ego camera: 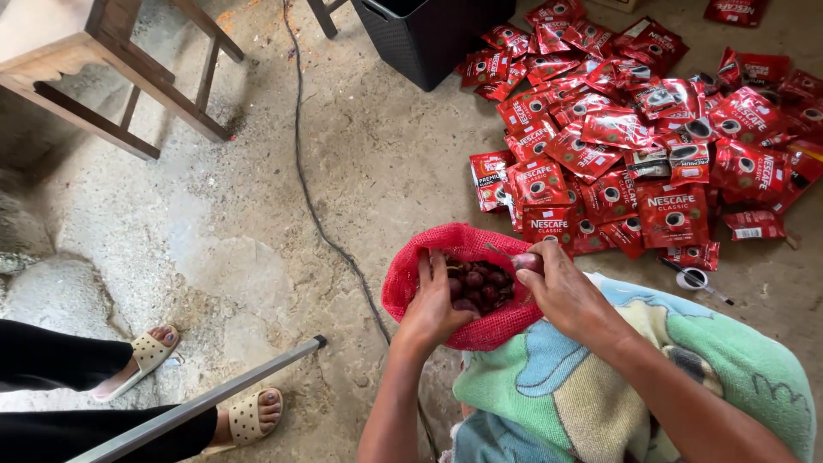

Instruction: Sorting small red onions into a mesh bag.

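Resting on a towel-covered lap point(600, 386), a red mesh bag point(420, 266) of small dark red onions point(480, 283) is held open at its left rim by the left hand point(433, 304), whose fingers are curled over the edge. One onion point(529, 261) is pinched at the bag's right rim by the right hand point(561, 287), beside a thin blade whose grip cannot be made out. Red sachets point(634, 146) are heaped on the concrete floor point(257, 214) beyond the bag, toward its far right corner

I see a red mesh bag point(411, 279) of dark purple-red onions point(480, 281), glossy red sachets point(634, 137) with black-and-white marks, and my pastel green-blue cloth point(583, 403).
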